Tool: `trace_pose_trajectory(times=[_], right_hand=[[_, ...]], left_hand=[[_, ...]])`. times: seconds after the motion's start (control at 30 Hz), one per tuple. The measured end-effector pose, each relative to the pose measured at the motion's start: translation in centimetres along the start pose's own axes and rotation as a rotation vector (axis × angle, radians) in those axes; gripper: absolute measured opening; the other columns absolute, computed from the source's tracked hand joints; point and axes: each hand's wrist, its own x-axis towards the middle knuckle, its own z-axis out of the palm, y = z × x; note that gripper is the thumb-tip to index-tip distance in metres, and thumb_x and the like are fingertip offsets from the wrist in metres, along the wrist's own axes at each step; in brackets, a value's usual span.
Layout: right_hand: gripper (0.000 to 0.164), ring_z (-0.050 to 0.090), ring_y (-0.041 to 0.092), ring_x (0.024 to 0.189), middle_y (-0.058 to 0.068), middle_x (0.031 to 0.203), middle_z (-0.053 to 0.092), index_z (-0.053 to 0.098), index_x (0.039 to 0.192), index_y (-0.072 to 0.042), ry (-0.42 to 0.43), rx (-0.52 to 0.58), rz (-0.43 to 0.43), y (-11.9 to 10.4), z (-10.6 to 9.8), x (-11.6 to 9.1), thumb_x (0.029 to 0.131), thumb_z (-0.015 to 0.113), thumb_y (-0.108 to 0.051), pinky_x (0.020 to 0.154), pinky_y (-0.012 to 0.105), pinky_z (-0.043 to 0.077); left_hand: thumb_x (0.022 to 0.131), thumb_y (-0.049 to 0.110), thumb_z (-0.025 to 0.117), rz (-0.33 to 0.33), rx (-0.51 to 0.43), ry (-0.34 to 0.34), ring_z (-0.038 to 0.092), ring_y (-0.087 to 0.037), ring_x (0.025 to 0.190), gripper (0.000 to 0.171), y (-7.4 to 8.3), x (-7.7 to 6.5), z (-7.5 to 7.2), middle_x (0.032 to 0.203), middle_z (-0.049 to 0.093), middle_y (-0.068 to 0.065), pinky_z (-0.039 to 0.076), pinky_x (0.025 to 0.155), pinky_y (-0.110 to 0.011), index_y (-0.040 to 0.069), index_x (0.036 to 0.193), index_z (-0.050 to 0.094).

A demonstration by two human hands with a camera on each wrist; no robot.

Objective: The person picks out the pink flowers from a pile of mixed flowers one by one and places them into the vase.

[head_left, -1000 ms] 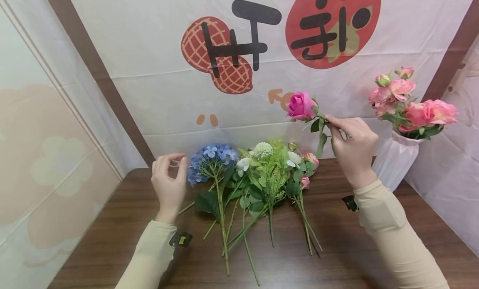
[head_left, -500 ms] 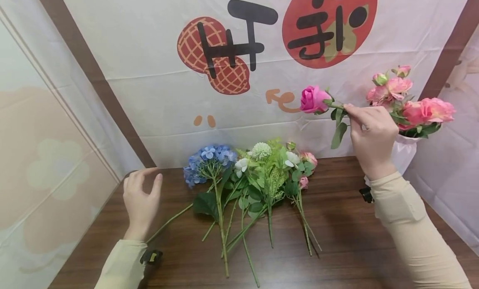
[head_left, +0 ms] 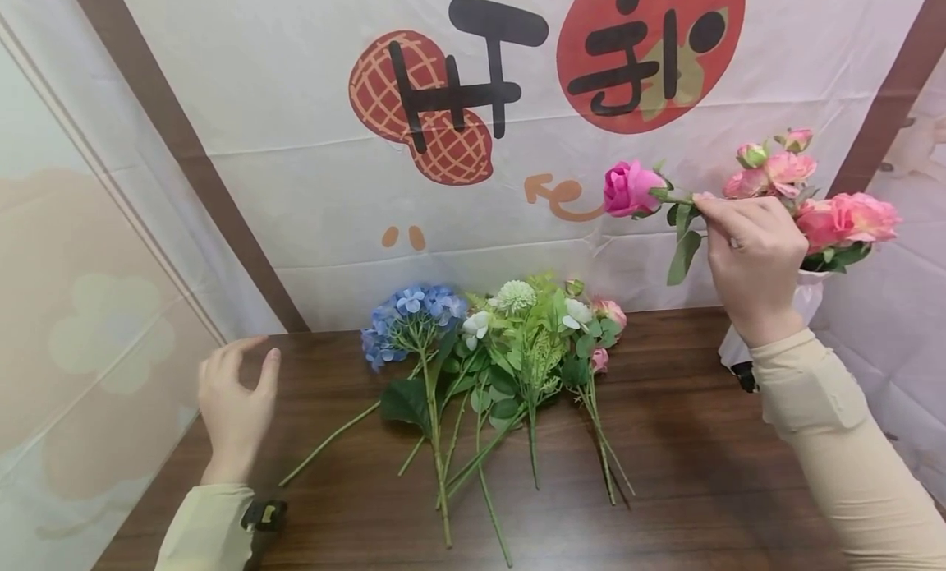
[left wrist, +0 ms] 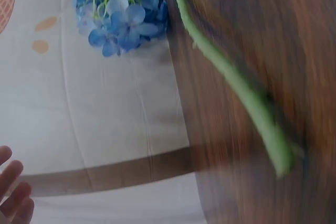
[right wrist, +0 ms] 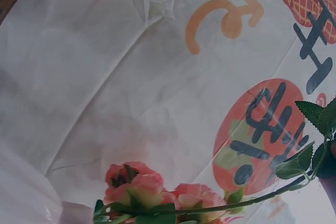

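My right hand [head_left: 757, 263] pinches the stem of a magenta rose [head_left: 633, 189] just below its leaves, and holds it up in the air before the white vase [head_left: 809, 296]. The bloom points left; in the right wrist view its stem [right wrist: 247, 201] runs across near pink flowers [right wrist: 136, 187]. Off to the left, my left hand [head_left: 236, 402] hovers with fingers loosely bent and nothing held. A loose green stem [head_left: 328, 442] lies nearest to it, also seen in the left wrist view beside the blue hydrangea [left wrist: 128, 22].
Pink flowers [head_left: 850, 222] stand in the vase at the right. On the brown table [head_left: 687, 472] lie a blue hydrangea [head_left: 414, 316], a pale green pompom flower [head_left: 516, 297], green foliage [head_left: 535, 349] and small pink roses [head_left: 609, 312]. A printed white cloth [head_left: 325, 218] hangs behind.
My right hand has carried the magenta rose to the right and slightly up, towards the vase. My left hand has moved left and down, away from the hydrangea, baring the loose stem.
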Motion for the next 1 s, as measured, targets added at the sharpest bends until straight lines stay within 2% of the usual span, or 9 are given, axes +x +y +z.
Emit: trace_pose_trajectory(times=[0.17, 0.33, 0.5, 0.67, 0.8, 1.0], right_hand=[[0.016, 0.06, 0.034, 0.078, 0.013, 0.087, 0.073, 0.077, 0.093, -0.009, 0.013, 0.009, -0.026, -0.9, 0.1, 0.0, 0.09, 0.062, -0.008, 0.072, 0.041, 0.043], [0.015, 0.06, 0.034, 0.078, 0.013, 0.087, 0.074, 0.077, 0.091, -0.008, 0.032, 0.033, -0.048, -1.9, 0.3, 0.2, 0.089, 0.062, -0.007, 0.075, 0.032, 0.042], [0.017, 0.06, 0.036, 0.077, 0.013, 0.087, 0.073, 0.077, 0.089, -0.006, 0.06, 0.041, -0.066, -2.7, 0.3, 0.6, 0.088, 0.061, -0.003, 0.073, 0.039, 0.042], [0.018, 0.061, 0.036, 0.077, 0.013, 0.088, 0.073, 0.077, 0.088, -0.005, 0.069, 0.032, -0.089, -3.0, 0.3, 0.7, 0.089, 0.059, -0.001, 0.072, 0.043, 0.043], [0.018, 0.061, 0.036, 0.078, 0.013, 0.089, 0.073, 0.077, 0.089, -0.005, 0.064, 0.021, -0.093, -2.9, 0.2, 0.6, 0.089, 0.059, -0.002, 0.072, 0.043, 0.044], [0.016, 0.06, 0.037, 0.076, 0.014, 0.088, 0.073, 0.077, 0.09, -0.004, 0.082, -0.007, -0.093, -2.9, -0.1, 0.6, 0.089, 0.061, -0.004, 0.071, 0.047, 0.045]], left_hand=[[0.084, 0.012, 0.066, -0.009, 0.027, -0.051, 0.05, -0.04, 0.109, 0.031, -0.7, -0.1, -0.7, 0.119, 0.062, -0.02, 0.032, 0.093, -0.043, 0.002, 0.114, 0.066], [0.085, 0.017, 0.067, -0.003, 0.067, -0.105, 0.049, -0.043, 0.115, 0.036, -1.2, -0.3, -1.0, 0.127, 0.06, -0.019, 0.031, 0.1, -0.05, 0.003, 0.118, 0.064], [0.085, 0.019, 0.067, 0.005, 0.103, -0.175, 0.045, -0.045, 0.121, 0.041, -1.5, -0.4, -1.1, 0.133, 0.055, -0.02, 0.029, 0.105, -0.053, 0.002, 0.121, 0.062], [0.086, 0.02, 0.065, -0.017, 0.121, -0.242, 0.041, -0.045, 0.127, 0.045, -1.7, -0.6, -1.1, 0.14, 0.049, -0.019, 0.025, 0.109, -0.055, 0.002, 0.126, 0.058], [0.088, 0.021, 0.062, -0.045, 0.122, -0.263, 0.038, -0.045, 0.13, 0.046, -1.8, -0.8, -1.1, 0.142, 0.046, -0.018, 0.021, 0.111, -0.056, 0.002, 0.129, 0.056], [0.088, 0.022, 0.063, -0.056, 0.119, -0.244, 0.039, -0.045, 0.129, 0.045, -1.5, -0.6, -1.2, 0.14, 0.048, -0.019, 0.023, 0.11, -0.053, 0.001, 0.127, 0.057]])
